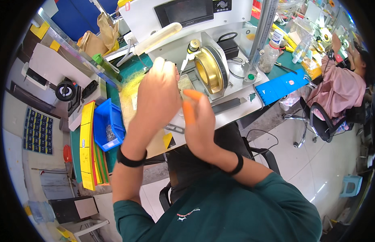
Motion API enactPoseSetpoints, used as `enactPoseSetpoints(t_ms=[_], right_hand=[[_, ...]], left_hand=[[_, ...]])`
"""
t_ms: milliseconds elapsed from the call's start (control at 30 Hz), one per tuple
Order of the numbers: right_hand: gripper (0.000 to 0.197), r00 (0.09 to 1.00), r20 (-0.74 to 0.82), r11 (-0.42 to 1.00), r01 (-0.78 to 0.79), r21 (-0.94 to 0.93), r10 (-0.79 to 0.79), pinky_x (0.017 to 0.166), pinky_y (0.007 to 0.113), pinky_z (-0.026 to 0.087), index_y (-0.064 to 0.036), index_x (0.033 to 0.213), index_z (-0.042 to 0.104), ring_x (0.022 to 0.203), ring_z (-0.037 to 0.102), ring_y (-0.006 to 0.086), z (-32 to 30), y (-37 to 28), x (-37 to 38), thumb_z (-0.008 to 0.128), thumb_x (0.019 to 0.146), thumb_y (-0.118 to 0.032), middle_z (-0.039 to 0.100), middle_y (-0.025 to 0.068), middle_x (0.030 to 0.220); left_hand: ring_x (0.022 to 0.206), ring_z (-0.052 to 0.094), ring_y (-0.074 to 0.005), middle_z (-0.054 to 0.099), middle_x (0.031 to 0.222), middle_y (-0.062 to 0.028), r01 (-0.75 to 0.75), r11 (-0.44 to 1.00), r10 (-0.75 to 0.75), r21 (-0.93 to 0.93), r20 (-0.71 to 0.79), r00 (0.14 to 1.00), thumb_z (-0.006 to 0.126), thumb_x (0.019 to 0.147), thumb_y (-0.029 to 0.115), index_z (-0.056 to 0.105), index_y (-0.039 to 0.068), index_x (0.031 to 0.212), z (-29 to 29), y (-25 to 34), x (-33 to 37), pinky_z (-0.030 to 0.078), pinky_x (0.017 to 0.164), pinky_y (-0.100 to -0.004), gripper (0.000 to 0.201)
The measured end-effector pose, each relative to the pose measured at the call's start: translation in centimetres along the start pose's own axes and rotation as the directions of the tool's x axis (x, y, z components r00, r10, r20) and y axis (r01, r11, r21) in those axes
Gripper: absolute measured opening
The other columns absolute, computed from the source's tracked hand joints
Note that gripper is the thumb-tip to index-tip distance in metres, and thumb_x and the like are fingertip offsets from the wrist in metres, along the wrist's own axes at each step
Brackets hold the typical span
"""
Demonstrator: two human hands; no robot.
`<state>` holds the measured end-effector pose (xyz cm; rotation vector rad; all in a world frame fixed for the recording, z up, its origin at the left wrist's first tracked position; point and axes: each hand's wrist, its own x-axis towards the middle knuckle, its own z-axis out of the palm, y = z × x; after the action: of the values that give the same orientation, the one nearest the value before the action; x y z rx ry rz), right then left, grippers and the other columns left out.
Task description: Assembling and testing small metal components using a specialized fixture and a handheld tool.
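Note:
Both my hands are raised close together in front of a white bench machine (231,14). My left hand (157,94) is closed, its back toward me and its fingers curled; whatever they hold is hidden. Just to its right is my right hand (199,125), with orange covers on thumb and forefinger. Those two fingertips come near each other beside my left hand; anything thin between them is too small to make out. Behind the hands stands a gold-coloured spool (206,70) on the machine. A tangle of fine yellow strands (133,82) lies left of my left hand.
A blue bin (99,131) with small silvery pieces stands at the left, beside stacked yellow boards (88,145). A lamp arm (159,38) reaches over the machine. Right are a blue tray (278,88), a bottle (269,56) and a seated person (336,84). A black chair (229,149) is below.

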<state>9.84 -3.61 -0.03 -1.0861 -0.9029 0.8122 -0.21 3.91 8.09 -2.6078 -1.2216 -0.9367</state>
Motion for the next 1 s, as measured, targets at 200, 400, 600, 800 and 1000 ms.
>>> enactPoseSetpoints(t_ms=[200, 400, 600, 800, 1000], right_hand=[[0.027, 0.791, 0.205, 0.721, 0.610, -0.328, -0.576, 0.061, 0.036, 0.048, -0.0009, 0.121, 0.067, 0.071, 0.062, 0.0264, -6.1, -0.1, -1.1, 0.072, 0.095, -0.001, 0.060, 0.0118, 0.092], [0.027, 0.838, 0.336, 0.497, 0.531, -0.686, -0.430, 0.060, 0.041, 0.054, -0.0036, 0.115, 0.069, 0.075, 0.068, 0.0336, -5.3, 3.3, 2.0, 0.075, 0.089, -0.010, 0.065, 0.0117, 0.097], [0.015, 0.845, 0.360, 0.463, 0.523, -0.716, -0.396, 0.059, 0.043, 0.054, -0.0055, 0.094, 0.062, 0.072, 0.068, 0.0341, -4.5, 5.8, 3.2, 0.071, 0.083, -0.003, 0.064, 0.0123, 0.086], [0.013, 0.810, 0.365, 0.494, 0.574, -0.654, -0.459, 0.060, 0.045, 0.053, -0.0054, 0.091, 0.060, 0.070, 0.066, 0.0370, -2.8, 6.3, 4.2, 0.068, 0.082, 0.001, 0.062, 0.0143, 0.086], [0.012, 0.802, 0.350, 0.532, 0.588, -0.609, -0.484, 0.062, 0.047, 0.053, -0.0033, 0.094, 0.062, 0.071, 0.065, 0.0388, -2.9, 5.4, 3.8, 0.068, 0.084, 0.001, 0.063, 0.0153, 0.087]], left_hand=[[0.088, 0.059, -0.0443, 0.057, 0.095, -0.0205, 0.331, 0.941, -0.339, -0.074, -0.202, 0.919, 0.058, 0.102, 0.005, 0.057, 0.001, 0.098, 2.9, 3.9, -4.6, 0.047, 0.074, -0.0510, 0.006], [0.087, 0.062, -0.0425, 0.059, 0.098, -0.0186, 0.418, 0.874, -0.477, -0.246, -0.275, 0.835, 0.063, 0.101, 0.008, 0.060, 0.002, 0.100, 5.4, 3.9, -5.8, 0.050, 0.074, -0.0506, 0.006], [0.083, 0.062, -0.0371, 0.062, 0.091, -0.0178, 0.446, 0.847, -0.518, -0.289, -0.263, 0.814, 0.063, 0.102, 0.006, 0.064, -0.002, 0.094, 5.5, 4.0, -6.0, 0.050, 0.075, -0.0441, 0.011], [0.081, 0.064, -0.0344, 0.063, 0.091, -0.0167, 0.443, 0.827, -0.542, -0.346, -0.283, 0.791, 0.065, 0.101, 0.006, 0.064, -0.002, 0.095, 6.0, 4.0, -6.3, 0.050, 0.073, -0.0424, 0.010], [0.080, 0.064, -0.0326, 0.064, 0.089, -0.0160, 0.442, 0.816, -0.551, -0.372, -0.270, 0.790, 0.066, 0.100, 0.006, 0.066, -0.001, 0.095, 5.7, 3.7, -6.4, 0.050, 0.073, -0.0410, 0.009]])
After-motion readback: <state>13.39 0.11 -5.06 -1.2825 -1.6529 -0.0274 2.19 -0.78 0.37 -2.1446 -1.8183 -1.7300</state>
